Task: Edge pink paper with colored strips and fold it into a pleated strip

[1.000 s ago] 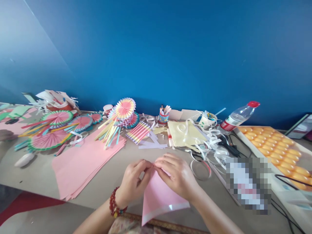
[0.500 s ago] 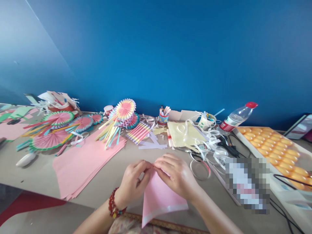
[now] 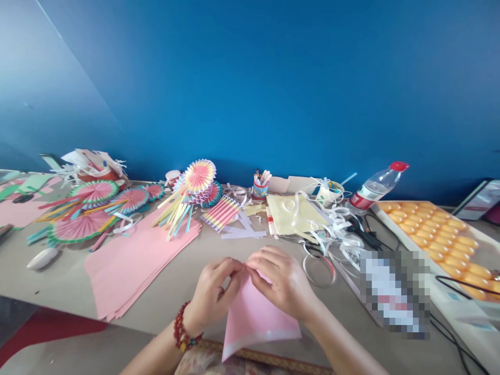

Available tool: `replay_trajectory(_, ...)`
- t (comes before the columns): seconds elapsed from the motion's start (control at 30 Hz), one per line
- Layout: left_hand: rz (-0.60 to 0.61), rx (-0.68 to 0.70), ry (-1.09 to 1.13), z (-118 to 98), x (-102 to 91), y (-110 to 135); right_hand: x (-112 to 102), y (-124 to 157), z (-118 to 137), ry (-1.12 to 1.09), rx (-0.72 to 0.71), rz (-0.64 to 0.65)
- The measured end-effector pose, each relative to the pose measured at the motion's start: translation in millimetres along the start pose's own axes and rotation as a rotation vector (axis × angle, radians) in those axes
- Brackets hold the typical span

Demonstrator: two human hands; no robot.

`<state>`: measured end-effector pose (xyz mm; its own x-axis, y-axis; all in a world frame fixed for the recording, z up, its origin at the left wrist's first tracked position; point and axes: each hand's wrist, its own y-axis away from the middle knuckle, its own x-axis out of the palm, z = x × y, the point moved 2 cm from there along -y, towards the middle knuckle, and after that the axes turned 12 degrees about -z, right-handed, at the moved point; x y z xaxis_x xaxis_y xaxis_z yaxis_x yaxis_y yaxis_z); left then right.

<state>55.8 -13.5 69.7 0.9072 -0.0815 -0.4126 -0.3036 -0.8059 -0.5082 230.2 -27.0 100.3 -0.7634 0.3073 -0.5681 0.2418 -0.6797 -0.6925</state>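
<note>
The left hand (image 3: 214,287) and right hand (image 3: 280,284) meet above a grey table (image 3: 172,284), both pinching the narrow top of a pink sheet (image 3: 258,315) that widens toward the person. I'd guess a fold is being pressed; next calls for even edges (delicate work). Hands hide the pinched part; a pixelated patch (image 3: 394,294) masks something rightward.

I count two hands, my left hand (image 3: 214,287) and my right hand (image 3: 279,284), on one pink sheet (image 3: 255,312). Left of my grip lie one stack of pink paper (image 3: 136,265), one white oval thing (image 3: 42,258) and four paper fans (image 3: 84,225). Beyond it are at least three more fans (image 3: 200,176), one small blue cup (image 3: 259,190) and one pleated sheet (image 3: 221,212). Rightward: one bottle (image 3: 373,190), plus white strips (image 3: 336,224) too tangled to count.
</note>
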Motion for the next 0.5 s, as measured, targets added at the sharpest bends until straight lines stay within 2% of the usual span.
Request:
replay_trajectory(0.17,-0.033,-0.013,-0.017,-0.2,-0.5,0.7,-1.8,0.1,-2.4,-0.034,0.111,-0.060)
replay_trajectory(0.3,-0.104,-0.084,-0.057,8.7,-7.1,6.8,-13.8,4.7,-15.8,-0.012,0.229,-0.172)
replay_trajectory(0.4,-0.217,-0.201,-0.022,25.0,-16.4,16.8,-33.8,19.7,-42.6,0.036,0.353,-0.270)
replay_trajectory(0.5,-0.362,-0.347,0.053,45.8,-27.3,28.1,-59.0,49.1,-84.6,0.046,0.597,-0.384)
